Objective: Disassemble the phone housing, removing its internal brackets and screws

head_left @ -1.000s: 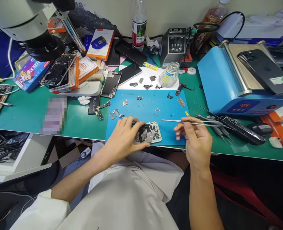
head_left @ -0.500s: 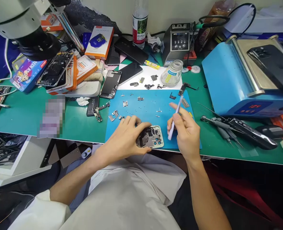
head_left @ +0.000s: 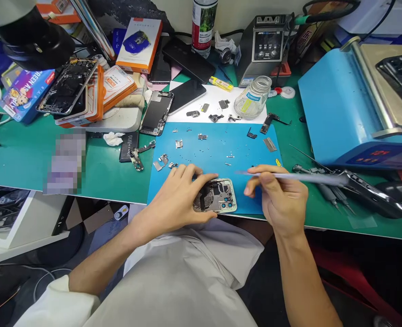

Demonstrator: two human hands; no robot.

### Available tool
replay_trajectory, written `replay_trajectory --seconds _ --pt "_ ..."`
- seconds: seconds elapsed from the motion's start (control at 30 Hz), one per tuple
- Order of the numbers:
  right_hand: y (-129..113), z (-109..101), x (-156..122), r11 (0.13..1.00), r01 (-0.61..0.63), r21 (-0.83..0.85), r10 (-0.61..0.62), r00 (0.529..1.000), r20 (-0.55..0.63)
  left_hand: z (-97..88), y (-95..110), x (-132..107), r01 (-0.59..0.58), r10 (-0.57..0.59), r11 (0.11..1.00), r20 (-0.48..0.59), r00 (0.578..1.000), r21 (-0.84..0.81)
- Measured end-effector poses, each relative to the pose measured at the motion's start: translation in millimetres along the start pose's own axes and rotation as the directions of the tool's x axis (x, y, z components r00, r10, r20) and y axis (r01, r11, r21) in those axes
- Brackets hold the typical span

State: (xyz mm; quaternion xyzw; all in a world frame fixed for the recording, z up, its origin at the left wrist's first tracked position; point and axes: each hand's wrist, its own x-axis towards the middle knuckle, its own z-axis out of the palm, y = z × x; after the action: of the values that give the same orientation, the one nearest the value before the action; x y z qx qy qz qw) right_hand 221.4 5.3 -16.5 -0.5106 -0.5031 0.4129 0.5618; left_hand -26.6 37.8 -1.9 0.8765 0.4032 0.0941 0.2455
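My left hand (head_left: 182, 195) is closed round the left part of a gutted phone housing (head_left: 225, 200), thumb along the near edge and fingers over the far edge. The housing lies at the near edge of the blue mat (head_left: 214, 156), its camera holes at the right. To the right, my right hand (head_left: 282, 195) pinches a slim pale-purple stick-like tool (head_left: 310, 177), blurred by motion. It lies nearly level, one thin end pointing left above the mat, apart from the housing. Several tiny screws and small metal phone parts (head_left: 202, 136) are scattered over the mat.
A glass jar (head_left: 253, 102) stands on white paper behind the mat. On the right are a blue heating machine (head_left: 337, 104) and a black pen-like power tool (head_left: 374, 195). At the left are phone boxes, a battery (head_left: 127, 146) and a microscope head (head_left: 33, 45).
My right hand has shifted right and turned the purple tool from steep to nearly level. My left hand keeps hold of the housing. The camera view has shifted slightly.
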Motion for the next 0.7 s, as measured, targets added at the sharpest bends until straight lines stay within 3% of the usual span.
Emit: replay_trajectory --seconds 0.07,0.3,0.7 --pt "0.0 4.3 -1.8 0.998 0.012 -0.064 -0.012 1.000 -0.006 0.6 -0.6 -0.7 -0.006 0.006 1.000 -0.010 1.000 0.009" --pt "3.4 10.0 -1.8 0.977 0.030 -0.211 0.000 0.990 0.142 1.9 -1.1 -0.7 -0.018 0.018 1.000 -0.022 1.000 0.013" --pt "9.1 8.9 -6.6 0.947 0.109 -0.302 -0.060 0.984 0.165 4.3 -4.7 -2.5 -0.042 0.043 0.999 -0.041 0.998 0.025"
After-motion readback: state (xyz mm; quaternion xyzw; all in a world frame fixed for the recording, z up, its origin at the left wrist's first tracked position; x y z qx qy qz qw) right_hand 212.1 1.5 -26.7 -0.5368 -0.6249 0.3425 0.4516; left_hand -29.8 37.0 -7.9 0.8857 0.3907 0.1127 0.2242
